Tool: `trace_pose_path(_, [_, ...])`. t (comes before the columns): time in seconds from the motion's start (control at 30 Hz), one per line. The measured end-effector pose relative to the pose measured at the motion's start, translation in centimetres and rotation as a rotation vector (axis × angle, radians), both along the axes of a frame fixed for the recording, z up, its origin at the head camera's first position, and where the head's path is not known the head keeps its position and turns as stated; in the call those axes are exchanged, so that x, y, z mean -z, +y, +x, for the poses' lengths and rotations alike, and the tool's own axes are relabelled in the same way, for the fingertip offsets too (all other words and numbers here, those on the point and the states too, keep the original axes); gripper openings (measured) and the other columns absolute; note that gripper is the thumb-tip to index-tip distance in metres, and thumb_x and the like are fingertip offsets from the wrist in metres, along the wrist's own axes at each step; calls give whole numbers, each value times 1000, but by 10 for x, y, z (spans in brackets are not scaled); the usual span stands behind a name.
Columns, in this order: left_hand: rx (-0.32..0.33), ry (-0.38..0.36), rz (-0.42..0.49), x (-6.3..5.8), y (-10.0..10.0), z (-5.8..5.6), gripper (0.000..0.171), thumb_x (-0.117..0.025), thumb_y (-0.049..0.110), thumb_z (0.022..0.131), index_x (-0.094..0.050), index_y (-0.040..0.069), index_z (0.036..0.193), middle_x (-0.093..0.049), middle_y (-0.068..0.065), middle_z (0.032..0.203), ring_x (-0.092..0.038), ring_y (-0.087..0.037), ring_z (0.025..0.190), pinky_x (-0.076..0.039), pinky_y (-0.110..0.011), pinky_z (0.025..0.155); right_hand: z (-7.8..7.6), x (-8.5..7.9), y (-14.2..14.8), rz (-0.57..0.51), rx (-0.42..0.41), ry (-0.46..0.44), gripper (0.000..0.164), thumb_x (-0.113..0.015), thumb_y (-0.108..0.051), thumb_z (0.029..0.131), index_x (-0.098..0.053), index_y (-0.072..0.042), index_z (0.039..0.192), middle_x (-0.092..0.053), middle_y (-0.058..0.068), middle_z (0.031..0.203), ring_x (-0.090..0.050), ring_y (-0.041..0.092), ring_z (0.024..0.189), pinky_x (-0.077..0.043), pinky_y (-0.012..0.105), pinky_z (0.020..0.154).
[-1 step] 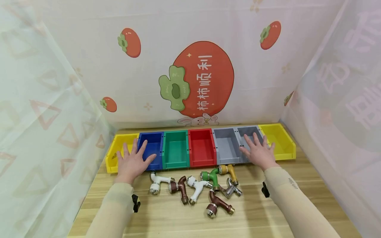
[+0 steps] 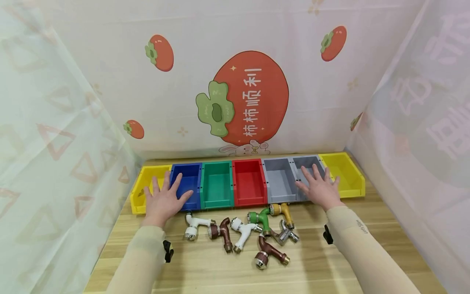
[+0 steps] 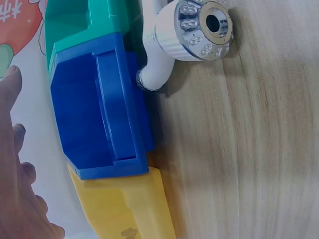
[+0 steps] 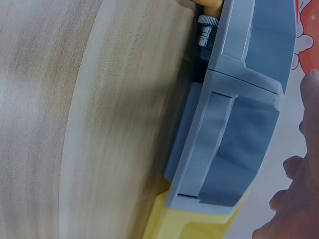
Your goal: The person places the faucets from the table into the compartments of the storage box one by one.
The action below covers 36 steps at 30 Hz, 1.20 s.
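Observation:
Fingers spread, my left hand (image 2: 161, 204) hovers over the left yellow bin (image 2: 137, 200) and the blue bin (image 2: 189, 185). It holds nothing. My right hand (image 2: 321, 190) is likewise spread above the right-hand grey bin (image 2: 304, 163), also holding nothing. Several taps lie on the table between the forearms: a white tap (image 2: 196, 221) nearest the left hand, a brown tap (image 2: 225, 234), a second white tap (image 2: 244, 234), a green tap (image 2: 264, 220), a yellow tap (image 2: 286, 212), a silver tap (image 2: 284, 235) and a second brown tap (image 2: 271, 251) in front.
In the same row stand a green bin (image 2: 217, 185), a red bin (image 2: 249, 183), another grey bin (image 2: 280, 183) and a right yellow bin (image 2: 341, 171). Behind them rises a printed cloth wall (image 2: 176, 94); cloth also borders both sides of the wooden table (image 2: 213, 277).

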<state>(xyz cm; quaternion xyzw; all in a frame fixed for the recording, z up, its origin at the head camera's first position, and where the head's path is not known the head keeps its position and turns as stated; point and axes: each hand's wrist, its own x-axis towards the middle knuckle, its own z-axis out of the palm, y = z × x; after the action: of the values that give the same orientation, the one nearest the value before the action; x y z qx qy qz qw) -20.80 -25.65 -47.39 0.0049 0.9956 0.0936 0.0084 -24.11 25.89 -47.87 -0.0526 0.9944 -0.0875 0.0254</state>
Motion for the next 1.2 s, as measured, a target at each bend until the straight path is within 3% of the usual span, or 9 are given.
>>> trace_pose_path(0.33, [-4, 6, 21, -4, 2, -2, 92, -35, 80, 95, -12, 27, 167, 3, -19, 171, 8, -60, 149, 8, -80, 111, 0, -4, -1, 2, -13, 12, 77, -44, -62, 103, -18, -24, 166, -9, 23, 169, 3, 62, 148, 4, 85, 107])
trace_pose_path(0.5, [-1, -5, 28, -9, 6, -5, 91, -37, 78, 96, -11, 27, 167, 2, -20, 171, 8, -61, 149, 5, -79, 113, 2, -6, -2, 16, -90, 47, 80, -52, -62, 100, -22, -26, 165, -12, 21, 169, -3, 61, 149, -2, 85, 108])
trace_pose_path(0.8, [39, -59, 196, -15, 19, -16, 92, -42, 76, 96, -9, 27, 167, 3, -20, 171, 17, -56, 149, 5, -75, 116, 13, -14, -6, 19, -443, 112, 95, -78, -50, 87, -26, -31, 164, -17, 14, 170, -9, 54, 152, -10, 78, 115])
trace_pose_path(0.93, [64, -79, 238, -14, 25, -21, 91, -46, 71, 98, -10, 25, 167, -1, -22, 170, 11, -59, 150, 0, -75, 116, 22, -15, -12, 11, -608, 89, 103, -84, -47, 80, -26, -31, 164, -16, 11, 171, -8, 52, 153, -10, 76, 116])
trace_pose_path(1.07, [96, -115, 282, -12, 31, -25, 90, -52, 66, 99, -11, 23, 167, -5, -23, 170, 3, -61, 149, -7, -78, 114, 32, -15, -21, 30, -767, 122, 109, -90, -44, 72, -32, -30, 163, -21, 10, 170, -14, 51, 153, -17, 77, 114])
trace_pose_path(1.2, [94, -171, 370, -9, 34, -28, 92, -54, 65, 98, -9, 23, 167, -3, -21, 171, 4, -58, 150, -9, -80, 113, 44, -10, -33, 64, -900, 139, 114, -93, -43, 68, -31, -31, 163, -25, 10, 169, -18, 51, 152, -23, 77, 112])
